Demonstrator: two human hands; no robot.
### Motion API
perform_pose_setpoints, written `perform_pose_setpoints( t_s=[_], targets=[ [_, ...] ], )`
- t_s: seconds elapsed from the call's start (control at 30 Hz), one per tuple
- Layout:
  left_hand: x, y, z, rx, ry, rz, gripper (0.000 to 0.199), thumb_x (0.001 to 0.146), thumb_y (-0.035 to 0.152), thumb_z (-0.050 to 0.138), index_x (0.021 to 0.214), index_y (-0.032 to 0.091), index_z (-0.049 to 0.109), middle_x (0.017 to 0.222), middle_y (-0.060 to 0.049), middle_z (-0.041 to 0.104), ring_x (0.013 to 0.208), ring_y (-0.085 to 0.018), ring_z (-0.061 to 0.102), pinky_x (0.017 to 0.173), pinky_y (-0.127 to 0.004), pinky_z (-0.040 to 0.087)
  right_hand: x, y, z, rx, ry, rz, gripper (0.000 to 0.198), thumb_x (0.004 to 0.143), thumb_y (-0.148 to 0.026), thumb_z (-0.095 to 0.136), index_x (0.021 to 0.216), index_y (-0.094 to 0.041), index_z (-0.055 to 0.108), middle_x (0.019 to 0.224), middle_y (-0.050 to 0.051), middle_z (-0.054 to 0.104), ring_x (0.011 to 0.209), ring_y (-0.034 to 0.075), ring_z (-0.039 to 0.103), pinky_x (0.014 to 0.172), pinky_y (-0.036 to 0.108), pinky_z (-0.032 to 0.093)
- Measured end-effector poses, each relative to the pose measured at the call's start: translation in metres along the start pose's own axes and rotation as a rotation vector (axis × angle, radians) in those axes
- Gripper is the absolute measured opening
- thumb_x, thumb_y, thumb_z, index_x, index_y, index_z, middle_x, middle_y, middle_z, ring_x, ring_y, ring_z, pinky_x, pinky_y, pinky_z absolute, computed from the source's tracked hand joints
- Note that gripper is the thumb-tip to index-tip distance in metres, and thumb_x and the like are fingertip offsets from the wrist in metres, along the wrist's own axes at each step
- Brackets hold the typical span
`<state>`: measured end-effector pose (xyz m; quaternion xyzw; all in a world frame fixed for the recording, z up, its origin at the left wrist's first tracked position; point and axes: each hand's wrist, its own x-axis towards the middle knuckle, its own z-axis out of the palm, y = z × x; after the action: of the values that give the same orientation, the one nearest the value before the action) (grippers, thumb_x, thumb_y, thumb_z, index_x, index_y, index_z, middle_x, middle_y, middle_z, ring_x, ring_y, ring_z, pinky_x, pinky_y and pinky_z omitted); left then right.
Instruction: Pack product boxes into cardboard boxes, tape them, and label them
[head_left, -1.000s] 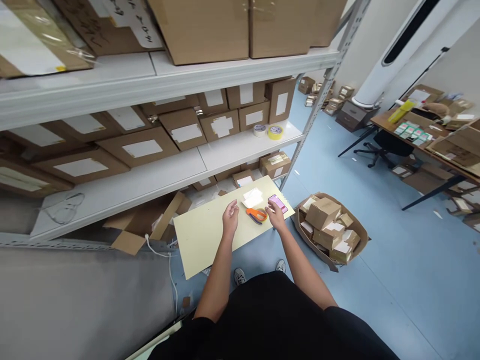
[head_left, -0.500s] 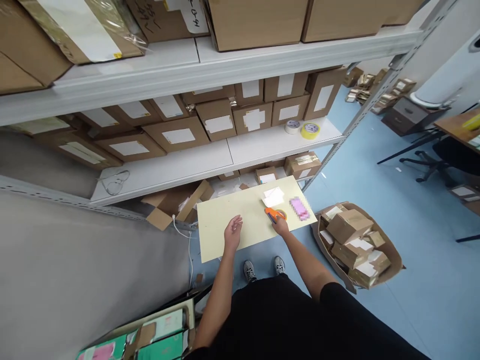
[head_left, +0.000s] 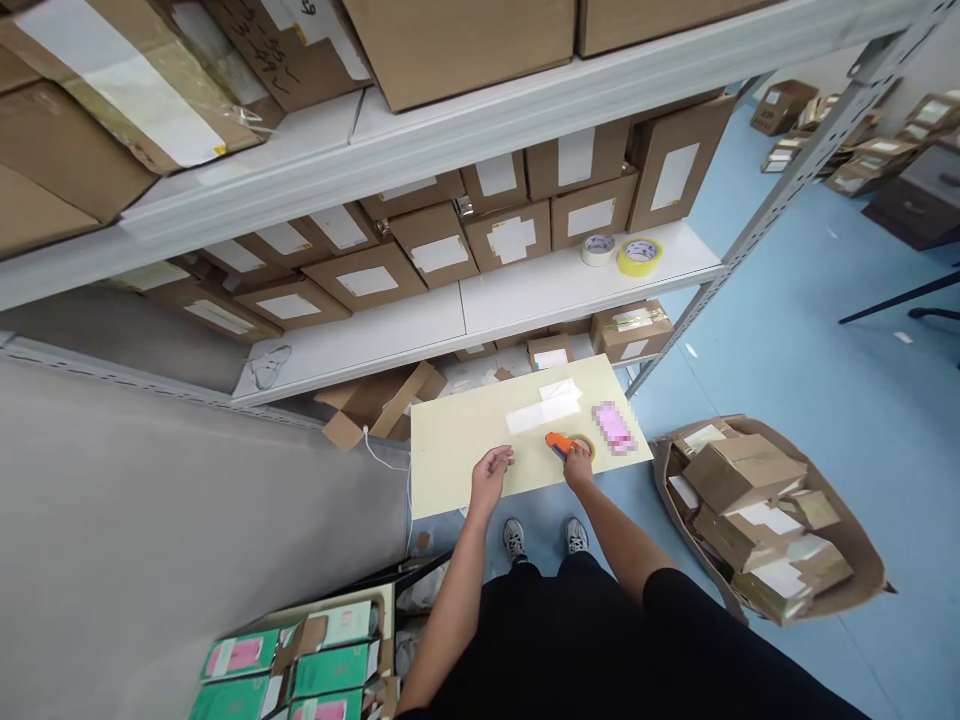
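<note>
My right hand [head_left: 577, 466] is closed on an orange tape dispenser [head_left: 559, 443], with a yellowish tape roll beside its grip. The dispenser is over the right part of a pale yellow board [head_left: 450, 460]. My left hand [head_left: 490, 477] is at the board's near edge, empty, its fingers loosely bent and apart. Beyond the hands lies a white paper strip [head_left: 531, 416], with a smaller white paper [head_left: 559, 390] behind it. To the right of the dispenser is a pixelated pink and purple object [head_left: 613, 427]; its kind cannot be made out.
A metal shelf holds labelled cardboard boxes [head_left: 512, 237], a white tape roll [head_left: 598, 250] and a yellow tape roll [head_left: 639, 256]. A large carton [head_left: 862, 560] of packed boxes stands on the floor at right. Green boxes [head_left: 330, 670] are at lower left, an open carton [head_left: 367, 405] under the shelf.
The camera view has shifted. The white strip now lies flat and extended leftward on the board, where the papers were bunched together. The dispenser has drawn back from the papers, still in my right hand.
</note>
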<state>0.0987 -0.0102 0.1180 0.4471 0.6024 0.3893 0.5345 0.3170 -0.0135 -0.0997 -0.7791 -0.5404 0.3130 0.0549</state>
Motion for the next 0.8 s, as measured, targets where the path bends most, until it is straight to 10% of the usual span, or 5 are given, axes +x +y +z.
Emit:
perform_pose_setpoints(
  t_s=[0.33, 0.8],
  targets=[
    [0.007, 0.022, 0.029, -0.016, -0.025, 0.013, 0.037, 0.078, 0.048, 0.074, 0.099, 0.018, 0.077, 0.097, -0.011, 0.079, 0.086, -0.022, 0.074, 0.082, -0.035, 0.053, 0.015, 0.015, -0.039, 0.436, 0.043, 0.073, 0.048, 0.071, -0.02, 0.071, 0.118, -0.013, 0.066, 0.118, 0.019, 0.068, 0.123, 0.04, 0.06, 0.105, 0.05, 0.047],
    [0.027, 0.081, 0.04, -0.064, 0.013, 0.21, 0.036, 0.081, 0.049, 0.073, 0.101, 0.019, 0.077, 0.099, -0.011, 0.079, 0.086, -0.022, 0.074, 0.085, -0.037, 0.055, -0.036, -0.043, -0.175, 1.071, 0.042, -0.397, 0.036, 0.085, -0.046, 0.066, 0.109, -0.021, 0.058, 0.105, 0.006, 0.072, 0.099, 0.024, 0.068, 0.085, 0.035, 0.056]
  ],
)
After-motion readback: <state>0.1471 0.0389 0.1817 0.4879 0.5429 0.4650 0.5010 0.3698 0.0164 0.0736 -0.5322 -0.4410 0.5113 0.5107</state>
